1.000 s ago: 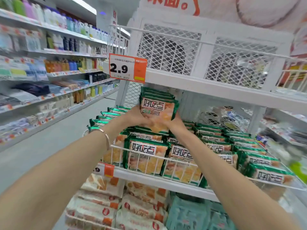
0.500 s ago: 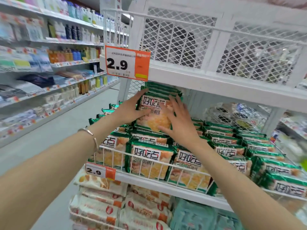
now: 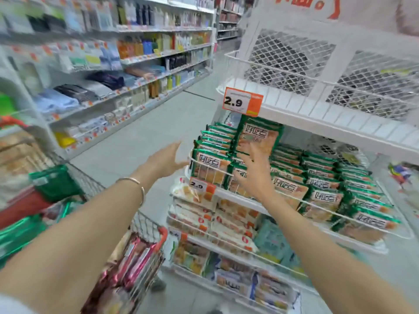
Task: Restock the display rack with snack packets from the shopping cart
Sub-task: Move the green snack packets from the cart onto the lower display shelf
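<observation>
Price tag point(image 3: 242, 102) "2.9" above 好吃点 packets point(image 3: 258, 135)

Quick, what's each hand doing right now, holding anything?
Left hand: open, fingers straight, holding nothing.
Right hand: open, fingers spread, holding nothing, in front of the green snack packets.

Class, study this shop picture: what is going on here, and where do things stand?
A person is restocking the white wire display rack with green-edged snack packets. One upright green-edged packet stands atop the filled middle shelf. The left hand and right hand are open, fingers spread, holding nothing, near that shelf. More shiny packets wait in the red-trimmed wire shopping cart.
</observation>
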The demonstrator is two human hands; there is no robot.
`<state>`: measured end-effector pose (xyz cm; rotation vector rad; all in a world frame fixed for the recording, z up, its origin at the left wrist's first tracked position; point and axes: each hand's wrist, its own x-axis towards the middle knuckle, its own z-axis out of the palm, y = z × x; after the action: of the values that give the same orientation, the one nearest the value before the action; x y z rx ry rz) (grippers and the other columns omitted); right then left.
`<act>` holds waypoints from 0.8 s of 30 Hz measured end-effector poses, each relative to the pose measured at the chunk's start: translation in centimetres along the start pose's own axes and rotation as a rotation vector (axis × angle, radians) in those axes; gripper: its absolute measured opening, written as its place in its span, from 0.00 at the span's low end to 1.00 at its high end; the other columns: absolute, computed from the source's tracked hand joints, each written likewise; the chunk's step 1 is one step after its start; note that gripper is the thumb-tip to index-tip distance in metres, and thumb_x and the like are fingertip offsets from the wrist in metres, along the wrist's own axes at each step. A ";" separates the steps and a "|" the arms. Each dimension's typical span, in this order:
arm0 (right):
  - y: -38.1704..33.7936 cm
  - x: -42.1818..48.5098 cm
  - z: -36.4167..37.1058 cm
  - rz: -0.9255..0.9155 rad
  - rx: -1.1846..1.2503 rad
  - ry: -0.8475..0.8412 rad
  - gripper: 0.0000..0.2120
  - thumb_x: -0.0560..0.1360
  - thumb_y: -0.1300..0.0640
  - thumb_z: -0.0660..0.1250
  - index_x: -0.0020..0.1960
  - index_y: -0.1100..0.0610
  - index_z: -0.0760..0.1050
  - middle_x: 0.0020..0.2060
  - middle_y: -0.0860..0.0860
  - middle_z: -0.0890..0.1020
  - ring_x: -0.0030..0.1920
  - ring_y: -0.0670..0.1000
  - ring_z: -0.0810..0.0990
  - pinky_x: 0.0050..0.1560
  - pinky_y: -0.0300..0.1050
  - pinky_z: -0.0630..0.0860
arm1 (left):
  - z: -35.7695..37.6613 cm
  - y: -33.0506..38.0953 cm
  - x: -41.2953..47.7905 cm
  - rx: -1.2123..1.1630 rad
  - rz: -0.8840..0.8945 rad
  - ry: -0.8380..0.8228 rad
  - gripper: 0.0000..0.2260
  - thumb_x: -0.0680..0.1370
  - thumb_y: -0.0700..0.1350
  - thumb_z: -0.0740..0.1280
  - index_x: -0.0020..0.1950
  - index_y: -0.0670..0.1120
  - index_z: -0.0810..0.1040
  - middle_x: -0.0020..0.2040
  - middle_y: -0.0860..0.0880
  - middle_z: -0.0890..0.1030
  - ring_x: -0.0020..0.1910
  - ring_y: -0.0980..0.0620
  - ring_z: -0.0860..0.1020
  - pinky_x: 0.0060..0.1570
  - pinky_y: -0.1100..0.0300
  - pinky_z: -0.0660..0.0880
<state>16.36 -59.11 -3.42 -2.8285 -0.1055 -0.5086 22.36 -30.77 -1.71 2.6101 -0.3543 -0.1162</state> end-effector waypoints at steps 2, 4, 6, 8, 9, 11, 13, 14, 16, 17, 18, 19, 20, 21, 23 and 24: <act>-5.0 -2.0 1.5 -0.007 0.038 -0.124 0.24 0.77 0.48 0.68 0.70 0.53 0.71 0.77 0.56 0.60 0.77 0.58 0.58 0.75 0.59 0.60 | -1.9 -4.4 -5.0 0.020 -0.108 -0.034 0.33 0.79 0.59 0.65 0.79 0.47 0.59 0.77 0.46 0.66 0.73 0.45 0.67 0.69 0.52 0.65; -10.0 -3.6 3.3 -0.038 0.097 -0.248 0.22 0.78 0.50 0.67 0.70 0.55 0.72 0.76 0.57 0.64 0.76 0.59 0.61 0.75 0.56 0.62 | -3.3 -9.5 -9.5 0.033 -0.235 -0.081 0.30 0.80 0.58 0.65 0.76 0.45 0.65 0.74 0.43 0.70 0.70 0.43 0.71 0.66 0.52 0.68; -14.5 -4.6 5.3 -0.082 0.135 -0.336 0.20 0.78 0.52 0.67 0.68 0.57 0.75 0.73 0.57 0.68 0.73 0.59 0.67 0.71 0.52 0.65 | -4.4 -15.1 -13.9 0.026 -0.358 -0.088 0.27 0.79 0.56 0.67 0.74 0.44 0.68 0.72 0.43 0.73 0.68 0.43 0.73 0.65 0.53 0.71; -18.7 -5.0 7.5 -0.127 0.159 -0.419 0.19 0.78 0.53 0.67 0.68 0.57 0.75 0.73 0.55 0.68 0.71 0.57 0.69 0.69 0.50 0.67 | -5.4 -19.8 -18.1 0.011 -0.486 -0.074 0.26 0.78 0.55 0.67 0.72 0.45 0.71 0.71 0.43 0.74 0.67 0.43 0.74 0.65 0.52 0.72; -20.8 -5.1 8.7 -0.162 0.155 -0.471 0.20 0.78 0.53 0.66 0.69 0.56 0.74 0.73 0.55 0.67 0.71 0.56 0.69 0.69 0.49 0.66 | -5.8 -21.9 -20.1 -0.003 -0.547 -0.057 0.24 0.79 0.54 0.67 0.71 0.44 0.72 0.70 0.42 0.75 0.67 0.42 0.74 0.64 0.53 0.72; -24.4 -5.1 11.5 -0.258 0.127 -0.583 0.20 0.79 0.53 0.66 0.70 0.55 0.73 0.75 0.55 0.65 0.72 0.56 0.68 0.69 0.48 0.66 | -6.3 -24.9 -23.3 -0.046 -0.657 -0.010 0.21 0.79 0.51 0.66 0.69 0.41 0.74 0.68 0.40 0.76 0.66 0.41 0.75 0.62 0.54 0.72; -27.6 -4.9 14.2 -0.345 0.124 -0.661 0.20 0.79 0.52 0.65 0.70 0.55 0.73 0.75 0.55 0.65 0.71 0.56 0.69 0.69 0.49 0.67 | -6.5 -27.3 -25.8 -0.110 -0.762 0.035 0.19 0.79 0.51 0.66 0.65 0.40 0.76 0.64 0.40 0.78 0.64 0.41 0.76 0.59 0.55 0.72; -28.9 -4.7 15.3 -0.375 0.124 -0.677 0.20 0.79 0.51 0.65 0.69 0.55 0.74 0.74 0.56 0.66 0.71 0.56 0.69 0.70 0.49 0.68 | -6.3 -28.3 -26.5 -0.133 -0.805 0.048 0.18 0.78 0.51 0.65 0.61 0.41 0.78 0.59 0.39 0.80 0.62 0.41 0.77 0.56 0.56 0.72; -31.5 -3.9 17.9 -0.448 0.118 -0.725 0.19 0.79 0.52 0.65 0.67 0.56 0.75 0.73 0.57 0.69 0.72 0.56 0.68 0.70 0.50 0.67 | -6.0 -30.9 -27.9 -0.190 -0.903 0.091 0.14 0.77 0.49 0.65 0.54 0.39 0.81 0.53 0.40 0.82 0.58 0.40 0.79 0.51 0.55 0.73; -32.7 -3.5 19.2 -0.484 0.104 -0.764 0.18 0.79 0.53 0.65 0.67 0.57 0.75 0.72 0.58 0.70 0.72 0.56 0.67 0.71 0.50 0.66 | -6.0 -32.0 -28.4 -0.226 -0.956 0.115 0.12 0.77 0.46 0.66 0.52 0.38 0.81 0.51 0.40 0.83 0.55 0.40 0.81 0.50 0.54 0.75; -33.8 -3.0 20.5 -0.514 0.093 -0.809 0.18 0.79 0.54 0.65 0.66 0.58 0.76 0.71 0.58 0.71 0.73 0.56 0.66 0.71 0.49 0.64 | -6.0 -32.8 -28.8 -0.274 -1.008 0.149 0.09 0.77 0.43 0.66 0.48 0.38 0.82 0.48 0.39 0.84 0.53 0.40 0.82 0.49 0.53 0.76; -34.9 -2.4 21.9 -0.533 0.087 -0.856 0.17 0.78 0.55 0.65 0.66 0.58 0.76 0.70 0.58 0.71 0.73 0.57 0.66 0.72 0.49 0.63 | -6.0 -33.5 -29.1 -0.311 -1.051 0.177 0.07 0.76 0.41 0.66 0.45 0.39 0.81 0.45 0.39 0.84 0.51 0.40 0.82 0.49 0.52 0.77; -35.7 -1.8 23.2 -0.552 0.078 -0.894 0.18 0.78 0.54 0.66 0.66 0.57 0.76 0.70 0.58 0.71 0.73 0.57 0.66 0.72 0.50 0.64 | -6.2 -33.9 -29.1 -0.339 -1.093 0.202 0.05 0.76 0.40 0.66 0.44 0.41 0.81 0.44 0.40 0.84 0.50 0.40 0.82 0.48 0.52 0.77; -36.5 -1.0 24.4 -0.566 0.071 -0.924 0.19 0.77 0.53 0.66 0.67 0.56 0.76 0.71 0.57 0.70 0.73 0.57 0.66 0.73 0.51 0.64 | -6.3 -34.4 -29.0 -0.364 -1.136 0.233 0.05 0.76 0.39 0.66 0.46 0.41 0.82 0.45 0.40 0.83 0.50 0.41 0.82 0.48 0.53 0.77; -37.8 1.2 26.7 -0.605 0.047 -0.957 0.23 0.76 0.54 0.67 0.70 0.56 0.73 0.74 0.57 0.67 0.73 0.57 0.67 0.74 0.51 0.64 | -6.4 -35.0 -28.4 -0.437 -1.200 0.319 0.07 0.76 0.38 0.66 0.48 0.41 0.83 0.48 0.41 0.84 0.51 0.42 0.82 0.51 0.53 0.78; -38.6 2.6 27.8 -0.628 0.032 -0.951 0.24 0.76 0.55 0.67 0.72 0.56 0.71 0.74 0.57 0.66 0.73 0.57 0.67 0.74 0.51 0.64 | -6.2 -35.4 -28.0 -0.484 -1.226 0.361 0.06 0.76 0.38 0.66 0.46 0.42 0.83 0.48 0.41 0.84 0.50 0.41 0.82 0.52 0.52 0.79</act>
<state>23.49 -14.36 -18.12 -2.6875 -1.1602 0.7644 4.39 9.54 -13.17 1.9383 1.2444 -0.1100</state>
